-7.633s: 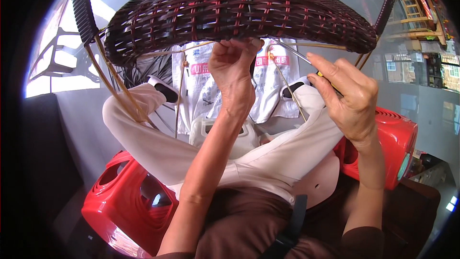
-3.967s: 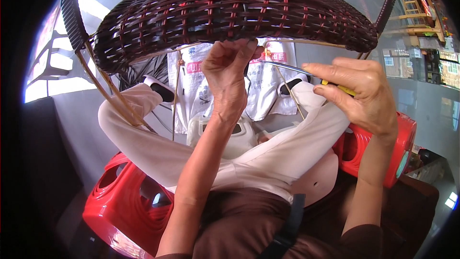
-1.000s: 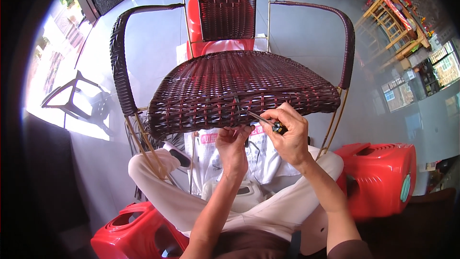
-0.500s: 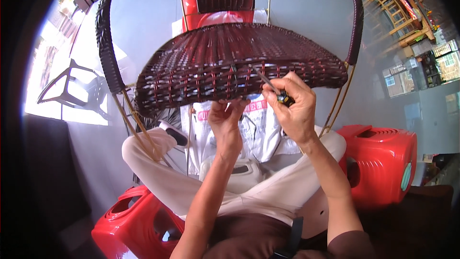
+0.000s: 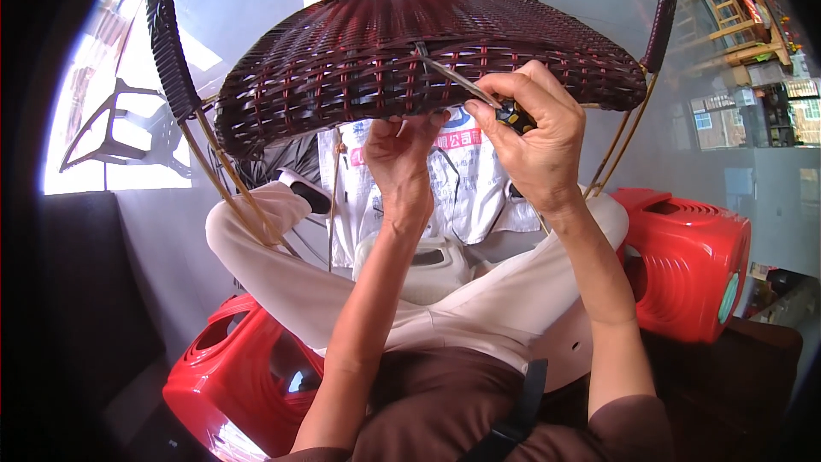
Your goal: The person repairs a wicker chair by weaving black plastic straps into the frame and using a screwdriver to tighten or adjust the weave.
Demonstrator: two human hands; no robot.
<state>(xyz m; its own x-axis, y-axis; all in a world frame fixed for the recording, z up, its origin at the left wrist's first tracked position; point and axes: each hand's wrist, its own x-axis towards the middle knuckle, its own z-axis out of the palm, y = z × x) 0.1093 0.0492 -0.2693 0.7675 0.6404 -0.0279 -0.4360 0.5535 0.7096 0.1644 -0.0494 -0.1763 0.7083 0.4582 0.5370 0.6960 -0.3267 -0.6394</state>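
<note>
In front of me is a dark brown wicker chair seat point(image 5: 342, 56) with a curved, woven front edge. My right hand point(image 5: 547, 141) is closed round the black and yellow handle of a screwdriver point(image 5: 462, 79). Its metal shaft points up and left, with the tip at the weave beside a dark strand that stands out a little. Under the seat's front edge, my left hand point(image 5: 398, 167) is palm up with its fingers bent, the fingertips pressed to the lower weave. The edge partly hides those fingertips.
Brass-coloured chair legs point(image 5: 224, 162) stand at both sides of my knees. Red plastic stools point(image 5: 693, 265) are at my right and left. A printed white sack point(image 5: 342, 231) lies below the seat, near a white stool point(image 5: 419, 269). A wooden frame point(image 5: 727, 26) stands far right.
The wicker seat and both hands appear higher in the view and larger. My right hand still holds the screwdriver at the weave, and my left hand stays under the edge.
</note>
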